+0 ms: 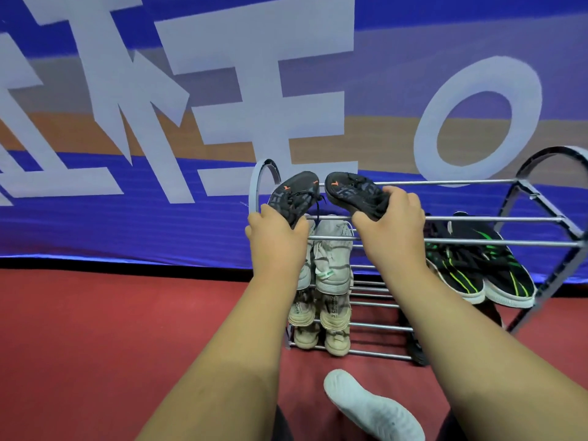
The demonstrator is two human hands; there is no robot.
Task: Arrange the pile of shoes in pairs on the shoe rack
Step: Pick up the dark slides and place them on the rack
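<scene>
A metal shoe rack (477, 219) with several rod shelves stands against the wall. My left hand (275, 232) grips a black shoe (294, 192) with orange marks at the top shelf's left end. My right hand (389, 219) grips the matching black shoe (353, 192) just to its right. Both shoes point toes toward the wall, tilted up over the top rods. One shelf down sit a pale grey pair (331, 256) and a black pair with green stripes (477, 268). Beige pairs (334, 313) fill the lower shelves on the left.
A blue banner with large white letters (222, 106) covers the wall behind the rack. Red floor (111, 329) spreads to the left. My foot in a white sock (369, 405) rests on the floor in front of the rack.
</scene>
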